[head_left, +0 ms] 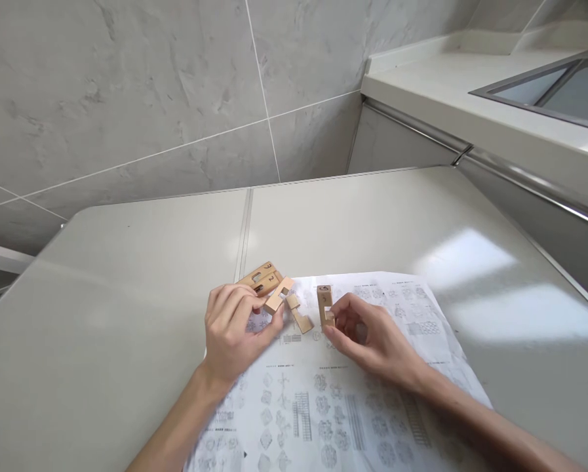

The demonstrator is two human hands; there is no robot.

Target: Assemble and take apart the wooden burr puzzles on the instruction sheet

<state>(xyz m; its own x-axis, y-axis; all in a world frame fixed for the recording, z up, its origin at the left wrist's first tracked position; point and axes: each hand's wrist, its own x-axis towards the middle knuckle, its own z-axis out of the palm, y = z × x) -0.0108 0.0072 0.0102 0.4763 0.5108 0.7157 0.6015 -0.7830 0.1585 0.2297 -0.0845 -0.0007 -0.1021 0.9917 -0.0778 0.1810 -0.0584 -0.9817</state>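
Observation:
Between thumb and fingers, my left hand point(237, 324) grips a light wooden puzzle piece point(274, 301) with a notch cut in it. My right hand point(365, 331) is closed on another notched wooden puzzle piece point(324, 297), held on end, with dark pen marks near its top. Between the hands, a smaller notched puzzle piece point(302, 321) lies on the printed sheet point(343, 357). Just behind my left fingers are wooden pieces point(269, 270) with handwritten numbers, 3 and 2 among them, partly covered by the hand.
The sheet, printed with small puzzle diagrams, lies on a glossy pale table point(333, 223) with a seam point(246, 226) across it. A grey tiled wall point(176, 85) stands behind. To the right is a white counter point(436, 78) with a dark-framed inset point(559, 88).

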